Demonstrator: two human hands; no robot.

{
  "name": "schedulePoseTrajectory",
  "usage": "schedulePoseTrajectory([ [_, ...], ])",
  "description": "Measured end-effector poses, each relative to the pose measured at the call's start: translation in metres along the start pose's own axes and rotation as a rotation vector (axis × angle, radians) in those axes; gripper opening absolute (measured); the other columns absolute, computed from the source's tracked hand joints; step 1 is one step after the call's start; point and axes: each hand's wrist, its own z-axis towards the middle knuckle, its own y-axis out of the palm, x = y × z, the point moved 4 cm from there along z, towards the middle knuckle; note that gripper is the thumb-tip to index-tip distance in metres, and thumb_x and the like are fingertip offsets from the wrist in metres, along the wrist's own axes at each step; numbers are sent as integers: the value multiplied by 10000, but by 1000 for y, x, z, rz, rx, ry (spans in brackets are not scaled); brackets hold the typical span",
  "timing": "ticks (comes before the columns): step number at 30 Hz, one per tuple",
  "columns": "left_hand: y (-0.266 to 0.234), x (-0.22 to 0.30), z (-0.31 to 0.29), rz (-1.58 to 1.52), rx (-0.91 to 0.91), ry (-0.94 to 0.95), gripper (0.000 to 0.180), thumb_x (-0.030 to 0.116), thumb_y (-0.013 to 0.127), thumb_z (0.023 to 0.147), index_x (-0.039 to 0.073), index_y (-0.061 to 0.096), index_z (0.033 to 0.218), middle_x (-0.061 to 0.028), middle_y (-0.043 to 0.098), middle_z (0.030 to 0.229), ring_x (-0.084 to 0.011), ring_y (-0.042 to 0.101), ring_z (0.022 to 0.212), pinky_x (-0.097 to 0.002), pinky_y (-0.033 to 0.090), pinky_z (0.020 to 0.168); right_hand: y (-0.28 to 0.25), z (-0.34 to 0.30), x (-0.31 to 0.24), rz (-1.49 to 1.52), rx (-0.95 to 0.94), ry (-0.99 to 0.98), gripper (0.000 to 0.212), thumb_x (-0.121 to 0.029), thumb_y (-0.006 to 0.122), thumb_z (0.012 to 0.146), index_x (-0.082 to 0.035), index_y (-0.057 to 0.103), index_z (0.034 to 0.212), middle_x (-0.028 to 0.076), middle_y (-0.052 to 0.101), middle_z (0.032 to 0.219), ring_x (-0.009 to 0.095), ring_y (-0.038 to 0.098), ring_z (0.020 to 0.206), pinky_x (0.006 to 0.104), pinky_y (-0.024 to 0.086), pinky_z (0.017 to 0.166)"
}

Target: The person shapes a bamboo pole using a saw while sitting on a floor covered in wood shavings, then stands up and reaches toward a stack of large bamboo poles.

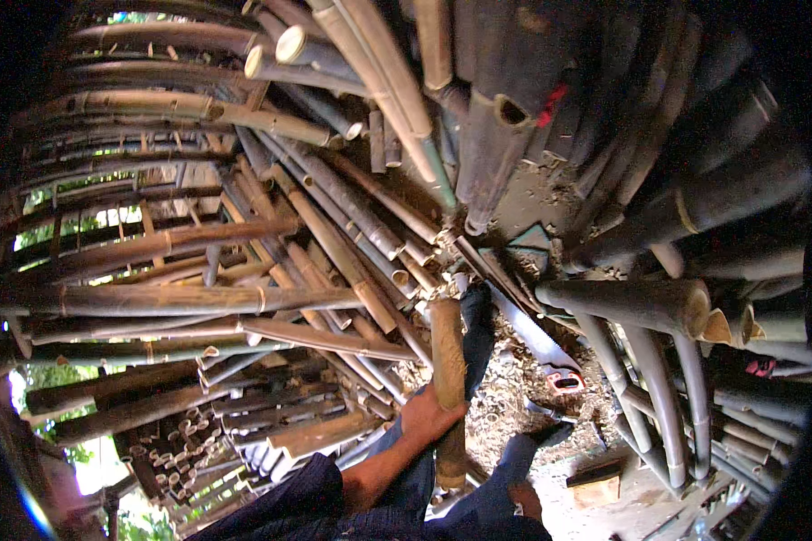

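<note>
A thick brown bamboo piece (447, 347) stands lengthwise in front of me, its lower end near my lap. My left hand (429, 417) is closed around its lower half. Low in the picture, my right hand (525, 499) is beside my leg, partly cut off and shadowed; its fingers are not clear, nor whether it holds anything. Right of the bamboo piece lies a handsaw (534, 335) with a long bare blade and a red-and-white handle. Pale shavings (496, 406) cover the ground around my feet.
Bamboo poles (171, 299) are stacked and racked on the left. More dark poles (641, 307) lean and lie at the right, some with cut ends toward me. A small wooden block (595, 487) lies on the floor at lower right.
</note>
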Motion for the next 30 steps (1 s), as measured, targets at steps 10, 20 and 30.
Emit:
schedulePoseTrajectory([
  [10, -19, 3, 19, -48, -49, -115, 892, 718, 682, 727, -8, 585, 1236, -269, 719, 1001, -417, 710, 944, -515, 555, 845, 104, 5, -205, 107, -292, -219, 311, -351, 629, 982, -86, 610, 1144, 46, 647, 828, 156, 618, 662, 317, 518, 573],
  [20, -35, 18, 32, 3, -61, -125, 848, 682, 723, 693, -4, 649, 1186, -207, 732, 1060, -392, 703, 998, -462, 558, 864, 163, 65, -410, -204, 108, -755, 322, -225, 642, 961, -14, 620, 1203, 163, 707, 997, 298, 685, 879, 431, 550, 826],
  [30, -66, 47, 50, 19, -23, 45, 839, 712, 746, 663, 20, 682, 1134, -243, 730, 1009, -444, 698, 953, -520, 546, 827, 72, 291, -697, -1, 594, -970, 417, -194, 643, 912, -41, 581, 1295, 182, 633, 1214, 332, 589, 1121, 424, 464, 991],
])
